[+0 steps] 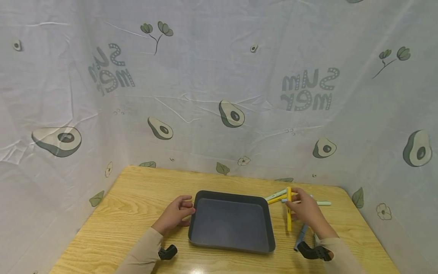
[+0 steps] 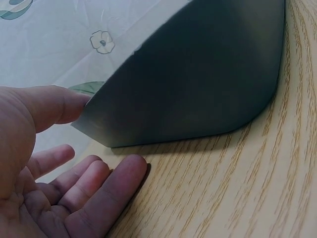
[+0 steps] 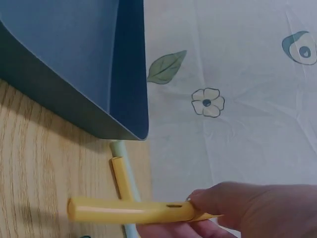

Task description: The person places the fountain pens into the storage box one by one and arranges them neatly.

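A dark grey rectangular tray (image 1: 232, 224) lies flat on the table. At its left side is my left hand (image 1: 175, 214), thumb against the rim. In the left wrist view the thumb meets the tray wall (image 2: 183, 84), while the other fingers (image 2: 111, 198) lie loosely bent beneath, by the table. My right hand (image 1: 305, 207) pinches a yellow pen (image 1: 289, 213) between thumb and fingers, right of the tray. The right wrist view shows this yellow pen (image 3: 114, 210) above the wood, part of it hidden by the hand.
Behind the right hand lie a pale green pen (image 1: 276, 194) and another yellow pen (image 1: 275, 199). A second pale green pen (image 1: 324, 203) is farther right, with a blue pen (image 1: 300, 238) nearer me. A printed curtain (image 1: 205, 144) hangs behind the wooden table (image 1: 143, 194).
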`<state>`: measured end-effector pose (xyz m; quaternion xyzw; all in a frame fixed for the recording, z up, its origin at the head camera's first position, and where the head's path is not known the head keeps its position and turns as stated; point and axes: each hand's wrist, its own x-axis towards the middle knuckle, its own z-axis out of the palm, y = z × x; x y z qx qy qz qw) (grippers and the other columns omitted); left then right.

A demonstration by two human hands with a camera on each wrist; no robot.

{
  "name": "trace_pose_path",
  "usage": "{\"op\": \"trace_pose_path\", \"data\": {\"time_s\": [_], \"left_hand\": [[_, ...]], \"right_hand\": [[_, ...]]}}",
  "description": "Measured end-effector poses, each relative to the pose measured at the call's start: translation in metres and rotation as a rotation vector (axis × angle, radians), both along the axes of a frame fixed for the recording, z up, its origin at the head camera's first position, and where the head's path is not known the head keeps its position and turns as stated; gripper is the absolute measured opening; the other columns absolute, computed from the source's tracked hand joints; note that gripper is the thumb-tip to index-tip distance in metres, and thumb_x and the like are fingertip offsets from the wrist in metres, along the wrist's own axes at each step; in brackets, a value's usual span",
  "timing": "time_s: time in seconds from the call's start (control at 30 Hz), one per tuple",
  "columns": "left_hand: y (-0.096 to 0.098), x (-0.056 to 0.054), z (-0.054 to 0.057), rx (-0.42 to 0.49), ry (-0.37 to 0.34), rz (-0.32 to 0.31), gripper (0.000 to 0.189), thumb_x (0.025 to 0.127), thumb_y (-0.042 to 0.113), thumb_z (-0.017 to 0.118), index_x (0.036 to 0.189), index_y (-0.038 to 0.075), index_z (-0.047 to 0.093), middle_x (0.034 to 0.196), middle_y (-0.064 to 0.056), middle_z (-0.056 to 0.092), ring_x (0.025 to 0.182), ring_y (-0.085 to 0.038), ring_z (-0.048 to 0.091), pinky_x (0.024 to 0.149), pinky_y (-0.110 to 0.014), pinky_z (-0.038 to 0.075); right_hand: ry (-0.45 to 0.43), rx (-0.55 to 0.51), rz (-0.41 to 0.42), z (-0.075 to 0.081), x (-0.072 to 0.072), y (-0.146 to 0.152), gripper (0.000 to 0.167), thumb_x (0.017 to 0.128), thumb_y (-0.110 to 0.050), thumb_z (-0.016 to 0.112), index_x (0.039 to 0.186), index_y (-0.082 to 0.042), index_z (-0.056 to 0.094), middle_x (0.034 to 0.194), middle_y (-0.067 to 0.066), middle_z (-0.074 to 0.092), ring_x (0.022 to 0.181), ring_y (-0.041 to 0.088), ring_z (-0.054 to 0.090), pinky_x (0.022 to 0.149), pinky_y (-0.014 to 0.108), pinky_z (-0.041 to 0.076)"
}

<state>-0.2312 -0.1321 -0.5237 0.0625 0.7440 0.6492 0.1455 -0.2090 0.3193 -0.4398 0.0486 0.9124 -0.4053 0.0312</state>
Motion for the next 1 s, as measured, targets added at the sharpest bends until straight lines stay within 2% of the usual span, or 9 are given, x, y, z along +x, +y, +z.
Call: {"op": "trace_pose_path", "data": {"time_s": [0.1, 0.17, 0.47, 0.67, 0.87, 1.0], "left_hand": [[0.000, 0.000, 0.001, -0.002, 0.003, -0.003, 0.063, 0.099, 0.015, 0.071, 0.151, -0.003, 0.042, 0.134, -0.025, 0.057, 0.110, -0.029, 0.066, 0.075, -0.047, 0.062], [0.000, 0.000, 0.001, 0.000, 0.001, -0.003, 0.063, 0.099, 0.016, 0.072, 0.151, -0.003, 0.042, 0.134, -0.025, 0.057, 0.110, -0.029, 0.066, 0.076, -0.047, 0.062], [0.001, 0.001, 0.001, 0.000, -0.003, 0.004, 0.063, 0.098, 0.016, 0.072, 0.151, -0.003, 0.043, 0.133, -0.025, 0.057, 0.108, -0.027, 0.066, 0.075, -0.047, 0.062], [0.000, 0.001, 0.001, -0.009, 0.008, 0.002, 0.064, 0.098, 0.016, 0.072, 0.152, -0.002, 0.042, 0.134, -0.026, 0.058, 0.109, -0.029, 0.067, 0.074, -0.047, 0.062], [-0.001, 0.001, 0.001, 0.001, 0.033, -0.024, 0.068, 0.099, 0.010, 0.068, 0.159, 0.004, 0.036, 0.143, -0.029, 0.052, 0.120, -0.037, 0.063, 0.076, -0.047, 0.063], [0.000, 0.000, 0.001, 0.010, 0.045, -0.035, 0.064, 0.099, 0.006, 0.066, 0.158, 0.006, 0.040, 0.143, -0.029, 0.053, 0.121, -0.038, 0.062, 0.073, -0.045, 0.063]], "right_hand": [[0.044, -0.015, 0.008, 0.001, 0.002, 0.000, 0.071, 0.100, -0.007, 0.065, 0.158, 0.003, 0.026, 0.129, 0.033, 0.050, 0.105, 0.041, 0.064, 0.072, 0.044, 0.063], [0.067, -0.030, 0.005, 0.002, 0.003, 0.000, 0.073, 0.100, -0.008, 0.066, 0.160, 0.000, 0.024, 0.130, 0.032, 0.048, 0.105, 0.040, 0.064, 0.072, 0.043, 0.063], [0.138, -0.025, -0.004, 0.002, 0.009, -0.004, 0.072, 0.099, -0.009, 0.070, 0.159, -0.004, 0.031, 0.126, 0.027, 0.052, 0.099, 0.033, 0.065, 0.069, 0.041, 0.063], [0.150, -0.059, 0.003, 0.009, 0.012, -0.015, 0.070, 0.097, -0.004, 0.070, 0.158, -0.005, 0.034, 0.125, 0.027, 0.052, 0.097, 0.031, 0.067, 0.068, 0.042, 0.063], [0.150, -0.120, 0.013, 0.012, 0.012, -0.030, 0.071, 0.098, -0.002, 0.068, 0.158, -0.001, 0.029, 0.127, 0.029, 0.049, 0.099, 0.033, 0.067, 0.068, 0.042, 0.063], [0.160, -0.125, 0.020, 0.012, 0.011, -0.040, 0.070, 0.098, -0.002, 0.069, 0.157, -0.005, 0.034, 0.128, 0.026, 0.051, 0.098, 0.032, 0.067, 0.068, 0.042, 0.063]]}}
